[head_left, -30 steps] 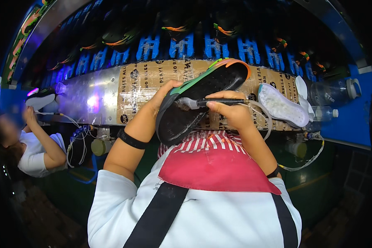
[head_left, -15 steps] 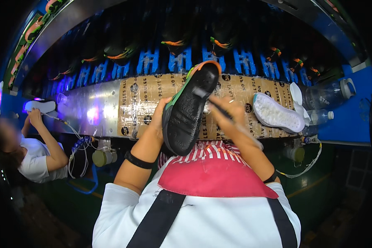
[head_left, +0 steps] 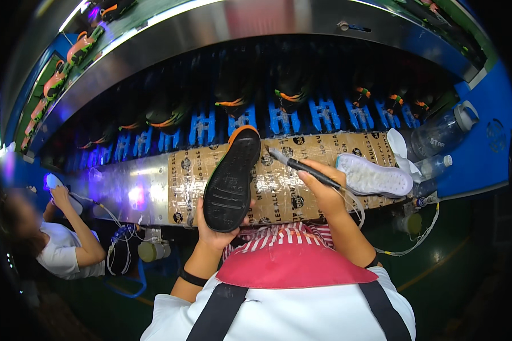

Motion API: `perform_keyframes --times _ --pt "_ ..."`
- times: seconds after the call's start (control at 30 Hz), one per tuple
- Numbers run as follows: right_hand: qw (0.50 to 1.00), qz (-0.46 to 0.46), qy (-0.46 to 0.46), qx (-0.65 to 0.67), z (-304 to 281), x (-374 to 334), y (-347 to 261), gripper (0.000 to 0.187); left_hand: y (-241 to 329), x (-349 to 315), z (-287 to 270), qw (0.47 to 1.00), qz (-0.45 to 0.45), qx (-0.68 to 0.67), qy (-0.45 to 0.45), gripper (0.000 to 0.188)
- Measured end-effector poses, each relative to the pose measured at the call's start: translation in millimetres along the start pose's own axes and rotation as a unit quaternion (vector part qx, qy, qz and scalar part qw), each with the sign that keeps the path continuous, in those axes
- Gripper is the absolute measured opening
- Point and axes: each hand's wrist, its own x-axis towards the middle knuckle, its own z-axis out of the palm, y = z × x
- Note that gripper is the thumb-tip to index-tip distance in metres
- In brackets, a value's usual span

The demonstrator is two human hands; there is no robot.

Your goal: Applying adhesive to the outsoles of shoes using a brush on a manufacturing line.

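My left hand (head_left: 217, 233) grips a shoe (head_left: 231, 183) by its near end, fingers wrapped round both sides. Its black underside is turned up, and an orange rim shows at the far end. In my right hand (head_left: 326, 187) is a slim black brush (head_left: 305, 169) with a thin tube trailing from its rear. The bristle tip points at the shoe's right edge, a short gap apart from it. To the right of this hand, a white shoe sole (head_left: 375, 175) lies on the cardboard-covered bench (head_left: 273, 199).
Behind the bench, several dark shoes hang above blue holders (head_left: 284, 119). A large clear bottle (head_left: 438, 133) and a small bottle (head_left: 435, 166) stand at the right. A co-worker (head_left: 68, 241) handles a white sole at the left. Jars (head_left: 153, 250) with tubes hang below the bench's front edge.
The brush has come off the underside and moved to the shoe's right. The shoe sits lower and more upright in view, my left hand now at its near end. The view has tilted up.
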Motion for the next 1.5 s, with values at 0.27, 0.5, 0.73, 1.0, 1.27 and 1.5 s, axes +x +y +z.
perform_keyframes --times 0.27,0.5,0.73,1.0,1.27,1.5 --pt "0.998 0.040 0.027 0.047 -18.7 -6.5 12.5 0.026 23.5 26.6 80.4 0.937 0.197 0.289 -0.025 0.091" --pt "0.996 0.043 0.037 0.062 -24.6 -11.0 14.8 0.026 64.5 131.6 225.8 0.851 0.199 0.421 -0.245 0.077" --pt "0.996 0.060 0.057 0.044 -33.7 -20.6 16.4 0.024 91.1 214.1 279.8 0.896 0.229 0.364 -0.111 0.088" --pt "0.995 0.062 0.063 0.043 -37.8 -17.0 20.1 0.024 125.8 173.4 287.8 0.633 0.362 0.685 -0.005 0.042" --pt "0.995 0.078 0.043 0.037 -32.0 -13.0 22.4 0.024 351.3 135.3 280.8 0.054 0.514 0.698 0.496 0.086" --pt "0.994 0.093 0.052 0.030 -34.0 -18.0 27.5 0.023 402.2 103.8 283.3 0.068 0.368 0.738 0.562 0.085"
